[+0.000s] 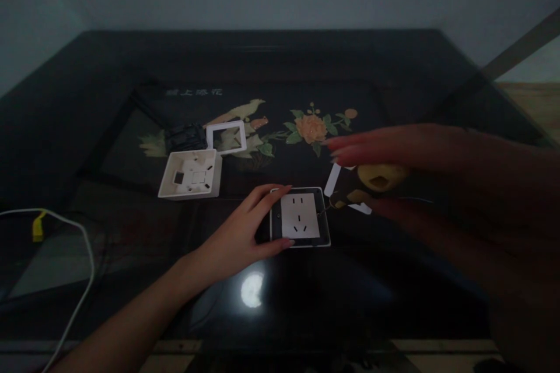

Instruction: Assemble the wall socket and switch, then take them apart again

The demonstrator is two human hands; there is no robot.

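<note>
A white socket panel (300,215) with a dark border sits in front of me. My left hand (249,224) grips its left side, fingers over the top edge and thumb at the lower edge. From the right, my right hand (420,186) looms large, dark and blurred close to the camera. Between its fingers and thumb is a screwdriver with a yellow handle (381,177), slanting down so that its thin shaft meets the panel's right edge. How firmly the fingers press on the handle is hard to see.
Left of the panel stands an open white mounting box (192,175); behind it lie a white square frame (242,137) and a black part (186,136). White strips (333,179) lie under my right hand. A white cable (90,256) with a yellow tag (38,227) runs along the left.
</note>
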